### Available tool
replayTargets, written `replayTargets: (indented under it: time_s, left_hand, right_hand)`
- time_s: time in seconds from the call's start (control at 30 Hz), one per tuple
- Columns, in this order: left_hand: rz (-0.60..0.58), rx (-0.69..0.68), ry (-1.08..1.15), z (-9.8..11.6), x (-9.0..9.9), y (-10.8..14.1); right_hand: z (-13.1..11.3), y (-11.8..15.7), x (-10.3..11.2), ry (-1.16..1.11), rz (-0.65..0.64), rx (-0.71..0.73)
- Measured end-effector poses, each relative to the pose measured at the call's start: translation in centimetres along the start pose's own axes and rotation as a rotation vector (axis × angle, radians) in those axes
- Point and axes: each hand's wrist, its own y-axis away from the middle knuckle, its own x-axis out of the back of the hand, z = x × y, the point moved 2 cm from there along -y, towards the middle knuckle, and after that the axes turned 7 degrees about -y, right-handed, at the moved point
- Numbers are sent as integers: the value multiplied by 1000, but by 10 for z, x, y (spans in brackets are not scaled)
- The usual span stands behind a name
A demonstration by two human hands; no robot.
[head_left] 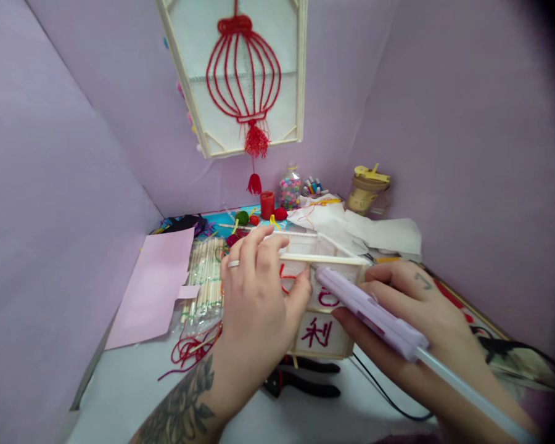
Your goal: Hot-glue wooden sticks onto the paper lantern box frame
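My left hand (261, 290) is wrapped over the side of a white box-shaped lantern (305, 333), with its thumb pressed against the front panel. Light wooden sticks frame this lantern, and its panels carry dark pink characters and a piece of red yarn (287, 285). In my right hand (411, 314) is a lilac hot glue gun (370, 308) with a long translucent glue stick (472, 391) coming out of its back. The gun's nozzle points at the front panel, close to my left thumb; whether it touches is unclear.
Black-handled pliers (300, 379) lie below the lantern. Left are pink paper (155, 290), bagged wooden sticks (208, 271) and red cord (192, 348). Behind stand a pompom jar (290, 188) and a yellow cup (365, 191). A framed red yarn lantern (245, 74) hangs above.
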Motion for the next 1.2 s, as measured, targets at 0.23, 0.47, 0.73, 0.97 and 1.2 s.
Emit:
replayTargets:
  time_s: [0.23, 0.47, 0.73, 0.97, 1.2]
  left_hand:
    - [-2, 3, 4, 0, 0, 0]
    - [1, 1, 1, 0, 0, 0]
    - [0, 0, 1, 0, 0, 0]
    - [2, -4, 4, 0, 0, 0]
    - [8, -11, 3, 1, 1, 0]
  right_hand:
    - [2, 1, 0, -12, 5, -10]
    - [0, -4, -2, -15, 29, -3]
    - [-1, -4, -2, -33, 35, -11]
    - [-4, -5, 1, -49, 27, -25]
    - [-7, -8, 4, -53, 36, -10]
